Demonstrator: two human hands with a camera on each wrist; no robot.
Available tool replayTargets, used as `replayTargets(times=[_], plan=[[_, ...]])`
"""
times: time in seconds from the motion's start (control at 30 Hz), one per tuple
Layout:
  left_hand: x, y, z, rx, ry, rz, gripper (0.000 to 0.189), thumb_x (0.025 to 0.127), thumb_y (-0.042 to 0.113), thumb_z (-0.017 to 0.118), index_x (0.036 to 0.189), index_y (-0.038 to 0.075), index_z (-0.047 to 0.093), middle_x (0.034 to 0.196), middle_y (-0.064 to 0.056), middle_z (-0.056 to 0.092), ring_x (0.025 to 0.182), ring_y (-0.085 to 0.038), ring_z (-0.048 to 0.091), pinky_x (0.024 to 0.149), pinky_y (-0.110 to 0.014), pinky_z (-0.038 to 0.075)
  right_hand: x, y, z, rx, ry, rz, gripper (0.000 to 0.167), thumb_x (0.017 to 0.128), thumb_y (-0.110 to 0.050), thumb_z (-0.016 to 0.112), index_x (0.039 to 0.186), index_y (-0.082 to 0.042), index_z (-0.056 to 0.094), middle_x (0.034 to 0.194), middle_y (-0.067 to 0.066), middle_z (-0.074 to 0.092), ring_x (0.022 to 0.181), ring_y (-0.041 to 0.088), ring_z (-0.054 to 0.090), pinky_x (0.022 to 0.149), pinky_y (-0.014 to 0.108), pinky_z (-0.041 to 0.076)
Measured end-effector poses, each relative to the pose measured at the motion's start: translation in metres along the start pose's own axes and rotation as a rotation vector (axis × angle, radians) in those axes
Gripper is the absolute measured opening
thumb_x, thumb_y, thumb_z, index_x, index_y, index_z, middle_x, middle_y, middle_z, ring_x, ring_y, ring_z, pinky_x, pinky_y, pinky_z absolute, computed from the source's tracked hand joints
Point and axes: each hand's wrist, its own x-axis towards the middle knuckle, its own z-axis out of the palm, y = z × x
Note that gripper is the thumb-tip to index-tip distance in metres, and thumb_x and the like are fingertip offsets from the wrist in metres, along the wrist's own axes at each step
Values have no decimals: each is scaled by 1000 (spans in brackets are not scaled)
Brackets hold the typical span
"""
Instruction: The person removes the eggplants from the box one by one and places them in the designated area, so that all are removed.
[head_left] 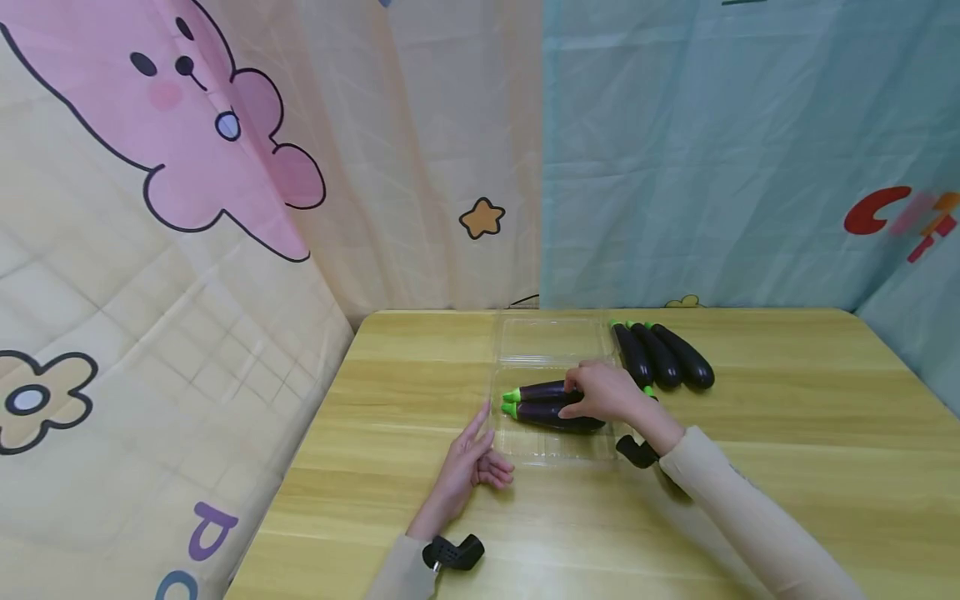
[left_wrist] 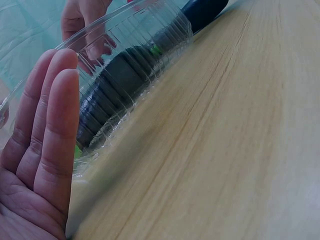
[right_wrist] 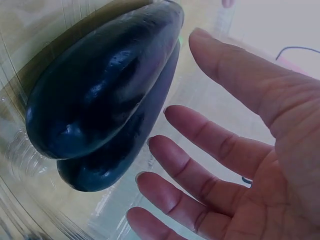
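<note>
Two dark purple eggplants [head_left: 551,414] with green stems lie side by side in a clear plastic clamshell box [head_left: 551,450], stems to the left. Over their right part hovers my right hand [head_left: 606,392]; the right wrist view shows its thumb and fingers spread apart, with a gap to the eggplants [right_wrist: 100,85]. At the box's left side is my left hand [head_left: 465,471], its fingers extended in the left wrist view beside the ribbed plastic wall [left_wrist: 135,37]. Whether the fingertips touch the wall, I cannot tell.
The box's lid [head_left: 551,337] lies folded back toward the curtain. Right of it, three more eggplants [head_left: 660,357] lie together on the wooden table [head_left: 810,400]. Another eggplant [head_left: 672,485] is mostly hidden under my right forearm. Printed curtains [head_left: 420,167] stand behind the table.
</note>
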Motion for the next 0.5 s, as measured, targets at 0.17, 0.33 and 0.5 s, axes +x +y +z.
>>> replayTargets(times=[0.17,0.33,0.5], plan=[[1,0,0,-1,-3,4,60,104,24,40,154,19,8,72,-5,70,63,-18,68,57,-30,57,4,2,1,-18,-29,9,34,74,-39,80,90,-12,67,81,-1,54,68,16,50,57,33,45],[1,0,0,0,-6,-2,59,104,23,39,154,19,7,72,-5,70,64,-17,68,58,-30,57,7,2,2,-18,-57,12,32,74,-38,81,87,-13,65,79,-2,51,68,17,50,57,35,45],[0,1,-1,1,-9,-2,60,104,22,38,154,18,6,72,-4,70,63,-18,68,58,-30,57,9,2,3,-23,-65,12,33,73,-39,81,86,-14,64,79,-2,51,68,16,49,56,34,43]])
